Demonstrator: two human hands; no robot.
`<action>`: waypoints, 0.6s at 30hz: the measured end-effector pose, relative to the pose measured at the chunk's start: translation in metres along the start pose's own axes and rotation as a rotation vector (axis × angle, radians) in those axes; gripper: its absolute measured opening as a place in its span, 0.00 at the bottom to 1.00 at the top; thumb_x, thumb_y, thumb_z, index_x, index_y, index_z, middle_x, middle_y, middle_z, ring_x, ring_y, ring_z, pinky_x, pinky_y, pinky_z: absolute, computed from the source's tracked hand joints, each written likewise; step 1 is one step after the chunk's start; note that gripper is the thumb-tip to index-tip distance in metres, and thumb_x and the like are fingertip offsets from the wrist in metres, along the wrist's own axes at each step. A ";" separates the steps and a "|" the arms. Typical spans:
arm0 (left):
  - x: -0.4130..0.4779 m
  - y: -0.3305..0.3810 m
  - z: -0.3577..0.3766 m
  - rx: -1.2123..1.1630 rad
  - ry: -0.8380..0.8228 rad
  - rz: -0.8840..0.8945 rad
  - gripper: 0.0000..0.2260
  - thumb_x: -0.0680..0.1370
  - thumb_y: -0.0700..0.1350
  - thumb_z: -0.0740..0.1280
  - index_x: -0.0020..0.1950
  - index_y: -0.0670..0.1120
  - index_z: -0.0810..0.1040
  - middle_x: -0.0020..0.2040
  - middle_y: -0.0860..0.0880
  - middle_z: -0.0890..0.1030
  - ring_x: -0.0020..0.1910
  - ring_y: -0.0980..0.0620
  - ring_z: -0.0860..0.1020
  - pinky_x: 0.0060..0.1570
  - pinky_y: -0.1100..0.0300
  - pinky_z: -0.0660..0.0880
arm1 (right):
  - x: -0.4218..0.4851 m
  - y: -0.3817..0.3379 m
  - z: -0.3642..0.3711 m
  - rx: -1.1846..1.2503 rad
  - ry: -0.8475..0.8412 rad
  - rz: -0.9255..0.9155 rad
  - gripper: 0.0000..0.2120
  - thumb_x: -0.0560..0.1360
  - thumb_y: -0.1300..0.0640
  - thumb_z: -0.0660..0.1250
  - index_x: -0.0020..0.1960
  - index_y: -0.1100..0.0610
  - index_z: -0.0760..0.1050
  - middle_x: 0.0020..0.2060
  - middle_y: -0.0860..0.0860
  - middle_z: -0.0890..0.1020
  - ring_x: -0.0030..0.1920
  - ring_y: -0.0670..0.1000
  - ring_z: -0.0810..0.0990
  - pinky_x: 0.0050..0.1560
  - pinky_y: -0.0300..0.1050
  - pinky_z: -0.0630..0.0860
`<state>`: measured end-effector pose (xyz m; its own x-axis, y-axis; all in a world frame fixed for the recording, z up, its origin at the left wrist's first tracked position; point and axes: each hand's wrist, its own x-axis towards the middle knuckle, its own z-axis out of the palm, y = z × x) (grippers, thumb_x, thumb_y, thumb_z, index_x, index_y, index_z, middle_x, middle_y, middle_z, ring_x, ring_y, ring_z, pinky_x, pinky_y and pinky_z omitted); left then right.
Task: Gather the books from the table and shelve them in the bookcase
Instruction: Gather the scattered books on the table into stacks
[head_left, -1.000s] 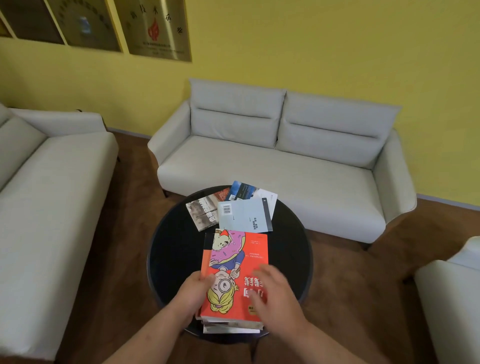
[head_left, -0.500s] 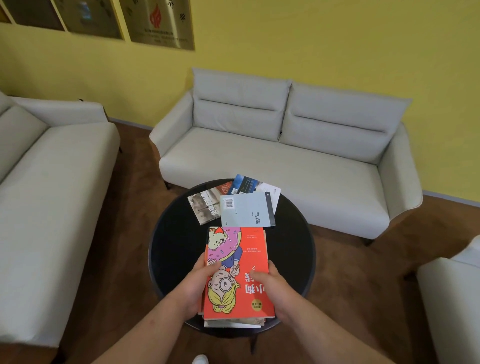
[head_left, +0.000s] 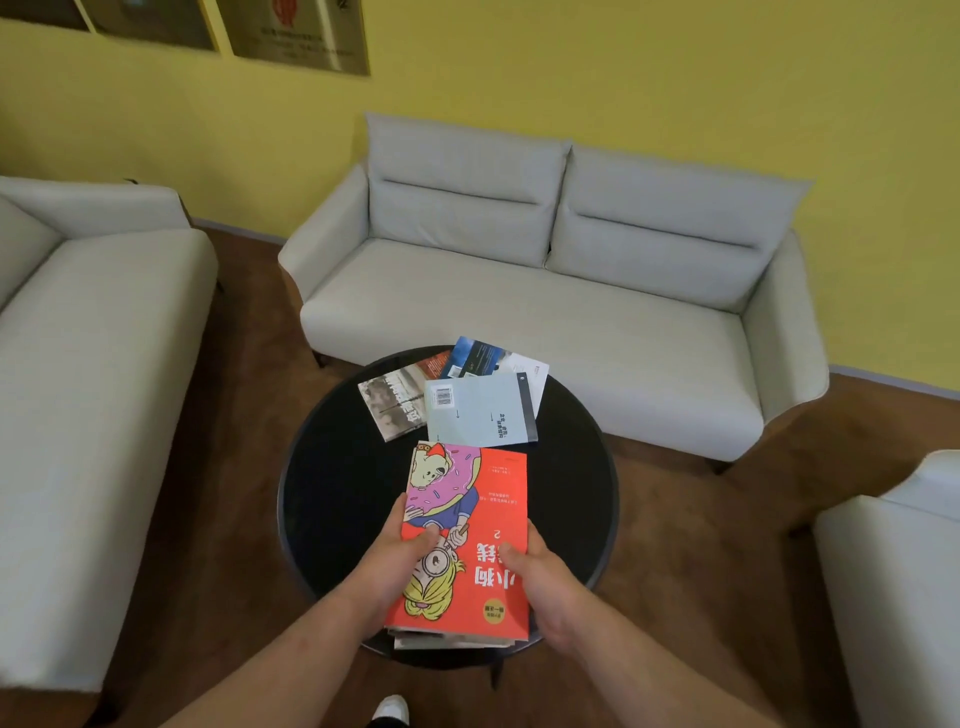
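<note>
Grips a stack of books (head_left: 452, 640) at the near edge of the round black table (head_left: 332, 493), with a red cartoon-cover book (head_left: 467, 535) on top. Clamps the left hand (head_left: 400, 561) on the stack's left side, thumb across the red cover. Clamps the right hand (head_left: 545, 582) on the right side, thumb likewise on top. Shows more books overlapping at the table's far edge: a pale blue book (head_left: 480, 410) uppermost, a grey photo-cover book (head_left: 392, 405) to its left, a dark blue book (head_left: 478, 358) behind. Faces a grey sofa (head_left: 519, 291) beyond the table.
</note>
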<state>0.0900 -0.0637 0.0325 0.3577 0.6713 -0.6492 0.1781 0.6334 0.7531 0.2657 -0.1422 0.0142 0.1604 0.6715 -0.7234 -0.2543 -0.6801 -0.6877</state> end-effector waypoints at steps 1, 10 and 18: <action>0.000 0.000 0.000 0.010 0.000 0.000 0.18 0.81 0.49 0.67 0.67 0.63 0.66 0.53 0.45 0.87 0.47 0.42 0.87 0.48 0.43 0.83 | 0.001 -0.001 -0.002 -0.015 -0.014 -0.008 0.22 0.83 0.49 0.63 0.75 0.44 0.64 0.57 0.50 0.86 0.55 0.53 0.87 0.61 0.60 0.81; -0.013 -0.001 -0.016 0.542 0.094 0.229 0.41 0.77 0.58 0.69 0.81 0.62 0.45 0.78 0.57 0.63 0.62 0.56 0.79 0.47 0.57 0.83 | -0.005 -0.017 -0.018 -0.975 -0.010 -0.497 0.36 0.82 0.42 0.61 0.82 0.38 0.43 0.81 0.37 0.41 0.80 0.46 0.58 0.73 0.52 0.73; -0.021 0.001 -0.024 0.940 -0.006 0.366 0.29 0.77 0.67 0.58 0.78 0.66 0.55 0.80 0.67 0.47 0.60 0.65 0.77 0.48 0.66 0.82 | -0.002 -0.004 -0.025 -1.008 -0.035 -0.534 0.37 0.74 0.28 0.49 0.81 0.35 0.46 0.80 0.34 0.41 0.74 0.40 0.65 0.66 0.41 0.78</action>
<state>0.0601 -0.0680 0.0447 0.5391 0.7604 -0.3621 0.7060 -0.1736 0.6866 0.2902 -0.1476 0.0169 -0.0125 0.9431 -0.3324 0.7225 -0.2213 -0.6550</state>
